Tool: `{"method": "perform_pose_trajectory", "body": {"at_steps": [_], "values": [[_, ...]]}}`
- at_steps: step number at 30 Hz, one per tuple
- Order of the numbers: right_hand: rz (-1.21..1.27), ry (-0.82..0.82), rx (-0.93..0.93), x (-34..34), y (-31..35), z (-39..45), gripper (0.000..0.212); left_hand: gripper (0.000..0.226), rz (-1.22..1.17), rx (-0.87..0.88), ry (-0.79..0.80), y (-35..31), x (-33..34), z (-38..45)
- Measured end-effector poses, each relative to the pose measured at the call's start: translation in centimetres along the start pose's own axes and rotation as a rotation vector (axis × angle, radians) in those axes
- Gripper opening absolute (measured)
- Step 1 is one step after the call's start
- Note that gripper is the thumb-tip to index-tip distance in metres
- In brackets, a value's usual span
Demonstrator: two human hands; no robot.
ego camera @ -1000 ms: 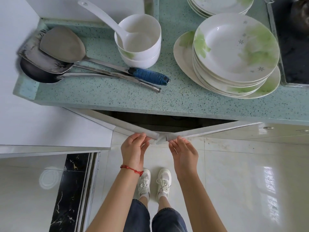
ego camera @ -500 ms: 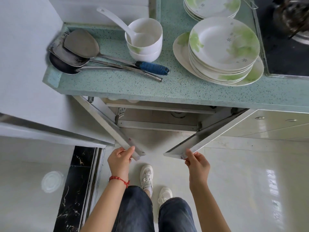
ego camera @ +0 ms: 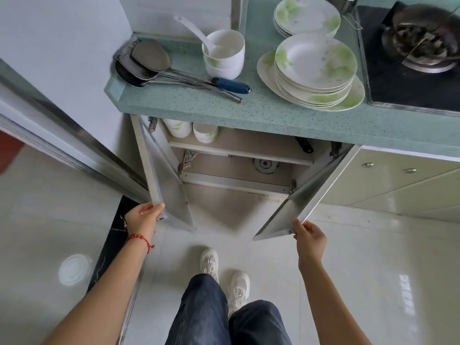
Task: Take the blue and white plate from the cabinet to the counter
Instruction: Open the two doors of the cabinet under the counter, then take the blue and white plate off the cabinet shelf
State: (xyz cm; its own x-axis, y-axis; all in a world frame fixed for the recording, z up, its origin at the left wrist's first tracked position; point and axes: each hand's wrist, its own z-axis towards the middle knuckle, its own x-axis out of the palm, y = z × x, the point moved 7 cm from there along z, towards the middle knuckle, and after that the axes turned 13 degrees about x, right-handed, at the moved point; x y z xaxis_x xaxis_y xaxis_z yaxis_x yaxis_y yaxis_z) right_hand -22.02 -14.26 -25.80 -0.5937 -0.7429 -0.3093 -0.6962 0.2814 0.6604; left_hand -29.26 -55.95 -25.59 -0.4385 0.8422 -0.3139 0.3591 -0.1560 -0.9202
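Note:
The cabinet (ego camera: 239, 168) under the green speckled counter (ego camera: 249, 110) stands with both doors swung wide. My left hand (ego camera: 143, 216) grips the bottom corner of the left door (ego camera: 164, 185). My right hand (ego camera: 310, 236) grips the corner of the right door (ego camera: 306, 202). On the upper shelf inside, at the left, I see two white bowls with green marks (ego camera: 191, 129) and a black handle (ego camera: 304, 145) at the right. No blue and white plate shows; the counter edge hides most of the shelf.
On the counter lie metal spatulas (ego camera: 149, 64), stacked white bowls with a ladle (ego camera: 224, 54), and two stacks of green-flowered plates (ego camera: 315, 68). A gas stove (ego camera: 418, 46) sits at the right. A wall corner with a metal strip (ego camera: 82, 143) stands left. My legs and shoes (ego camera: 224, 275) are below.
Both doors have swung from nearly closed to wide open, my hands moving apart with them. I have stepped back, so the cabinet shelves show.

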Motion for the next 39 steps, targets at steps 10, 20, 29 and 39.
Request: {"method": "perform_pose_trajectory", "body": {"at_steps": [10,20,29,39], "values": [[-0.023,-0.243,-0.013,-7.0,-2.4,-0.4,0.016,0.021,0.190,0.066,0.000,1.3,-5.3,-0.1],[0.202,-0.319,0.036,-10.4,-4.5,-0.8,0.008,0.025,0.388,0.232,0.004,0.4,-9.2,1.4],[-0.138,-0.267,-0.177,-5.8,-3.5,-7.0,0.039,0.038,0.740,0.816,0.376,-4.6,-1.8,-4.7],[-0.743,-0.109,-0.461,-1.2,0.4,-3.8,0.045,0.053,1.015,1.029,0.692,-7.0,10.1,-7.8]]}}
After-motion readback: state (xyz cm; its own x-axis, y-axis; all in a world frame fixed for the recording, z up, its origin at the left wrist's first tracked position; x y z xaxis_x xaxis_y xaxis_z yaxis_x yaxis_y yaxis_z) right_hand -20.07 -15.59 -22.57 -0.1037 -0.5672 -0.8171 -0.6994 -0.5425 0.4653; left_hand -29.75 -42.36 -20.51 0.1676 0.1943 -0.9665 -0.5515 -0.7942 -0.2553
